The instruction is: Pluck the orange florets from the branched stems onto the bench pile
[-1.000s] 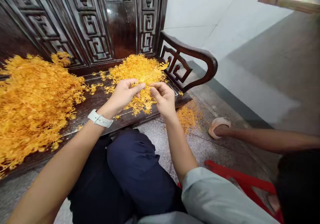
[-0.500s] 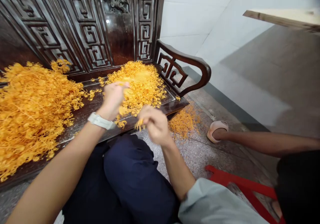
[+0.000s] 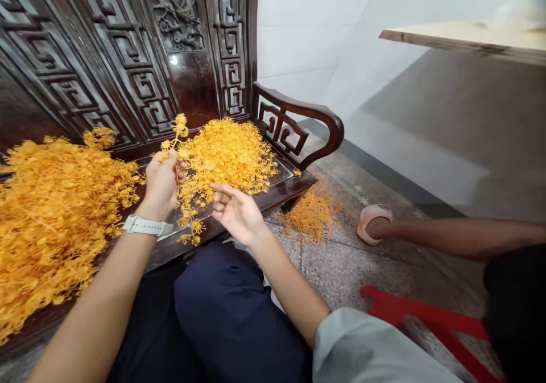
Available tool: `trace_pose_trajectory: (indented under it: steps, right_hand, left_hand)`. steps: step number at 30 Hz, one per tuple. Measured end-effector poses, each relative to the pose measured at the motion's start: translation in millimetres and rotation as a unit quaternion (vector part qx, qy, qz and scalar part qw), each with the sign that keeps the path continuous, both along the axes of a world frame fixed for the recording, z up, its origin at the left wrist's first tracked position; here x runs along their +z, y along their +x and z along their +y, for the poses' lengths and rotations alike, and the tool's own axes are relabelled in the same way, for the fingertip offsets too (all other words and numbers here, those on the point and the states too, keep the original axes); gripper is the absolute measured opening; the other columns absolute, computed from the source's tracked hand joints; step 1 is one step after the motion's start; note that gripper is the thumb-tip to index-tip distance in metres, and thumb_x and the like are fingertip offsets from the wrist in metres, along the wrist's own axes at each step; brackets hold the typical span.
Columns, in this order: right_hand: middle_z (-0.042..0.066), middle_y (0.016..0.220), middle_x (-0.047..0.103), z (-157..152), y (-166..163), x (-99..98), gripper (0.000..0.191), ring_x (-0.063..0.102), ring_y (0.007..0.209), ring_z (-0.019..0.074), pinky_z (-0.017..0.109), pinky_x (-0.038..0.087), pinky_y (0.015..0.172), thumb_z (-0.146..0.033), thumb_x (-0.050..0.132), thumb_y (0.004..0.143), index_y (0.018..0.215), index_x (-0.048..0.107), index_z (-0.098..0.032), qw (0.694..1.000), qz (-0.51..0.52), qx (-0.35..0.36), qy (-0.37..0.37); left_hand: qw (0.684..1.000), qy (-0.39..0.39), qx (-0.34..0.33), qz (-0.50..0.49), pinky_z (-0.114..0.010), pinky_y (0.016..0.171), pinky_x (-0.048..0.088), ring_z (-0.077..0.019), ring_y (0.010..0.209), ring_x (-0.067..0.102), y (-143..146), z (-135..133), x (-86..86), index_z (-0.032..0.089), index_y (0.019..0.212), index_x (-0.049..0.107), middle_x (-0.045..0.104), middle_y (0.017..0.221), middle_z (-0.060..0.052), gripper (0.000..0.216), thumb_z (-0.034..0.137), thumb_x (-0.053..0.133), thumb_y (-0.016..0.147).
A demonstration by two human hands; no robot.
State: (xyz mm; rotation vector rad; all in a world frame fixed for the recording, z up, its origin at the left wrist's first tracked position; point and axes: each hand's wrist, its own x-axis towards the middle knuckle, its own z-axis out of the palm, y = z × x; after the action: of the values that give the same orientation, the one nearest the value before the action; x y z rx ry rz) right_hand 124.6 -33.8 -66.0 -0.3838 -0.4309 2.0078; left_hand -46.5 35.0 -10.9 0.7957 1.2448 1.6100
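My left hand (image 3: 162, 182), with a white watch on the wrist, is closed on an orange plastic sprig (image 3: 178, 135) and holds it upright over the dark carved wooden bench (image 3: 281, 181). My right hand (image 3: 235, 211) lies palm up beside it with fingers spread and nothing in it. Just behind both hands sits a small heap of orange sprigs (image 3: 226, 152) on the seat. A much larger heap (image 3: 51, 206) covers the seat to the left.
More orange pieces (image 3: 311, 215) lie on the speckled floor beside the bench. Another person's leg (image 3: 452, 238) stretches in from the right, foot in a pink slipper (image 3: 373, 219). A red stool frame (image 3: 422, 317) stands at lower right. A wooden board edge (image 3: 460, 36) shows at upper right.
My right hand has dropped its small piece and opened palm up. My left hand has moved left and lifted a sprig upright. The camera has swung slightly right.
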Motion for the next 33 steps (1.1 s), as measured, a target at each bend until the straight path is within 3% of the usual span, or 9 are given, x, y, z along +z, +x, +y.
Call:
trace_pose_trajectory:
  steps: [4, 8, 12, 21, 25, 27, 29, 31, 33]
  right_hand:
    - [-0.002, 0.073, 0.062, -10, -1, -3.7, 0.017, 0.048, 0.060, 0.0092, 0.024, 0.038, 0.057, -0.034, 0.076, 0.091, 0.097, 0.077, -0.018, 0.979, -0.140, -0.107, 0.105]
    - [0.001, 0.096, 0.066, 8, 13, -2.8, 0.035, 0.054, 0.076, 0.0132, 0.030, 0.043, 0.068, -0.046, 0.082, 0.091, 0.116, 0.071, -0.024, 0.846, -0.378, -0.297, 0.231]
    - [0.001, 0.095, 0.066, 28, 25, 5.8, 0.034, 0.055, 0.079, 0.0140, 0.032, 0.043, 0.073, -0.050, 0.082, 0.093, 0.112, 0.073, -0.023, 0.772, -0.465, -0.252, 0.353]
    - [-0.005, 0.066, 0.050, 74, 42, -17.2, 0.042, 0.044, 0.061, 0.0100, 0.027, 0.038, 0.062, -0.048, 0.087, 0.083, 0.070, 0.056, -0.022, 0.884, -0.294, -0.336, 0.138]
    - [-0.009, 0.061, 0.045, 84, 75, -37.2, 0.054, 0.036, 0.056, 0.0071, 0.022, 0.031, 0.055, -0.054, 0.090, 0.080, 0.069, 0.049, -0.021, 0.866, -0.301, -0.399, 0.005]
    - [-0.006, 0.064, 0.057, 63, 90, -33.8, 0.046, 0.047, 0.060, 0.0063, 0.020, 0.039, 0.059, -0.051, 0.091, 0.083, 0.070, 0.061, -0.019, 0.892, -0.318, -0.296, 0.127]
    - [0.001, 0.076, 0.073, 32, 99, -20.2, 0.036, 0.065, 0.069, 0.0095, 0.023, 0.051, 0.068, -0.048, 0.093, 0.084, 0.077, 0.074, -0.019, 0.893, -0.298, -0.042, 0.335]
    - [0.007, 0.083, 0.080, 5, 100, -0.3, 0.032, 0.075, 0.077, 0.0146, 0.029, 0.059, 0.075, -0.048, 0.097, 0.081, 0.080, 0.082, -0.020, 0.811, -0.215, 0.228, 0.494]
    - [0.008, 0.074, 0.079, -7, 95, 19.3, 0.038, 0.076, 0.072, 0.0155, 0.030, 0.060, 0.074, -0.056, 0.099, 0.075, 0.074, 0.083, -0.022, 0.760, -0.145, 0.355, 0.525]
  left_hand:
    - [0.997, 0.003, -0.045, 0.059, -0.016, 0.041, 0.026, -0.0073, 0.045, 0.043, 5, -2, -3.1, 0.021, 0.089, 0.053, 0.064, 0.071, 0.000, 0.027, 0.028, 0.077, 0.099]
    - [0.980, 0.034, -0.109, 0.164, -0.021, 0.043, 0.023, -0.0074, 0.045, 0.036, 14, -6, -7.1, 0.020, 0.087, 0.057, 0.066, 0.072, -0.002, 0.027, 0.032, 0.080, 0.096]
    - [0.948, 0.092, -0.140, 0.271, -0.022, 0.049, 0.031, -0.0108, 0.054, 0.046, 25, -14, -9.6, 0.020, 0.079, 0.056, 0.061, 0.068, 0.000, 0.034, 0.033, 0.085, 0.092]
    - [0.871, 0.077, -0.368, 0.315, -0.026, 0.049, 0.021, -0.0101, 0.049, 0.032, 38, -44, 13.5, 0.018, 0.060, 0.063, 0.045, 0.055, 0.001, 0.046, 0.045, 0.089, 0.087]
    - [0.899, 0.072, -0.333, 0.276, -0.023, 0.050, 0.028, -0.0106, 0.052, 0.039, 34, -54, 21.7, 0.017, 0.066, 0.069, 0.053, 0.059, -0.001, 0.035, 0.038, 0.091, 0.084]
    - [0.941, 0.054, -0.238, 0.235, -0.022, 0.046, 0.023, -0.0090, 0.047, 0.034, 29, -52, 21.2, 0.017, 0.076, 0.071, 0.046, 0.054, 0.003, 0.029, 0.038, 0.091, 0.084]
    - [0.967, 0.024, -0.178, 0.181, -0.020, 0.044, 0.021, -0.0077, 0.044, 0.030, 24, -45, 16.9, 0.018, 0.083, 0.069, 0.042, 0.053, 0.006, 0.030, 0.036, 0.093, 0.081]
    - [0.976, -0.007, -0.172, 0.131, -0.018, 0.043, 0.023, -0.0068, 0.044, 0.031, 19, -35, 9.5, 0.018, 0.085, 0.064, 0.045, 0.054, 0.006, 0.032, 0.033, 0.093, 0.080]
    - [0.980, -0.029, -0.171, 0.101, -0.017, 0.042, 0.023, -0.0059, 0.043, 0.030, 13, -26, 1.6, 0.019, 0.086, 0.062, 0.046, 0.054, 0.007, 0.033, 0.031, 0.091, 0.079]
